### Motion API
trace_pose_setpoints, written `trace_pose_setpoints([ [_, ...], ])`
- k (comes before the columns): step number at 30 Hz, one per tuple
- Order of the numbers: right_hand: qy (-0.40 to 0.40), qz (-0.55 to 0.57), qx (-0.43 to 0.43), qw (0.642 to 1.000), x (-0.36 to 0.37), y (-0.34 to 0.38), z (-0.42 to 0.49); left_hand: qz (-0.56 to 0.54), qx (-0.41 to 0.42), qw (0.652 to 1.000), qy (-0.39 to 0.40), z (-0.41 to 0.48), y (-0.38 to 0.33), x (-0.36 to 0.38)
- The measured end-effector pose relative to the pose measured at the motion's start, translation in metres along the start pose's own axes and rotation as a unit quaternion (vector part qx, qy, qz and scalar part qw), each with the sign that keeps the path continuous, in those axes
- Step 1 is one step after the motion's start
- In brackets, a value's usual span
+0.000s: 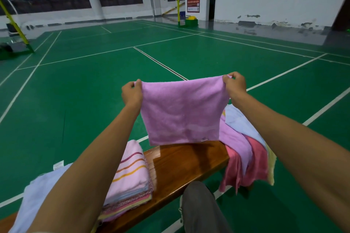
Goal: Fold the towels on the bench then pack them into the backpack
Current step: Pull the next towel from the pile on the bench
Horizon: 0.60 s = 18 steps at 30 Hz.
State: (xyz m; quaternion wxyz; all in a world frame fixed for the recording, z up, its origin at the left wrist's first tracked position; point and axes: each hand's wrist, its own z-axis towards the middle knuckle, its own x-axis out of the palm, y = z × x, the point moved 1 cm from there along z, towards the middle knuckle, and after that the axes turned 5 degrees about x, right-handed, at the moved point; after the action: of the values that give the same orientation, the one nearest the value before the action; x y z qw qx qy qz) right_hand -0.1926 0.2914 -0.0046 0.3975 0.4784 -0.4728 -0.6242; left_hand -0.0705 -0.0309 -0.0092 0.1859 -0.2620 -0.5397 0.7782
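A purple towel (pixel 181 111) hangs in the air above the wooden bench (pixel 181 166), stretched flat between both hands. My left hand (pixel 131 93) pinches its upper left corner and my right hand (pixel 234 86) pinches its upper right corner. The towel's lower edge hangs just above the bench top. On the bench's left part lies a stack of folded towels (pixel 130 181), topped by a pink striped one. A heap of unfolded towels (pixel 246 147) in purple, pink, pale blue and yellow drapes over the bench's right end. No backpack is in view.
A pale blue cloth (pixel 36 198) lies at the bench's far left, partly under my left arm. My knee in grey trousers (pixel 202 208) is in front of the bench. Green court floor with white lines lies beyond, with net posts (pixel 178 7) far off.
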Motion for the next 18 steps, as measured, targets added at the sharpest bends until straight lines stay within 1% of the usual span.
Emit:
trace_pose_setpoints([
  [7, 0.011, -0.027, 0.016, 0.999, 0.006, -0.008, 0.003, 0.013, -0.003, 1.0, 0.004, -0.003, 0.017, 0.0],
  [13, 0.007, -0.019, 0.02, 1.0, 0.011, -0.008, 0.008, -0.021, -0.008, 1.0, 0.001, 0.004, 0.023, 0.0],
  [18, 0.005, 0.018, 0.011, 1.0, 0.012, 0.01, 0.017, -0.066, -0.004, 0.998, -0.003, 0.016, 0.003, 0.001],
])
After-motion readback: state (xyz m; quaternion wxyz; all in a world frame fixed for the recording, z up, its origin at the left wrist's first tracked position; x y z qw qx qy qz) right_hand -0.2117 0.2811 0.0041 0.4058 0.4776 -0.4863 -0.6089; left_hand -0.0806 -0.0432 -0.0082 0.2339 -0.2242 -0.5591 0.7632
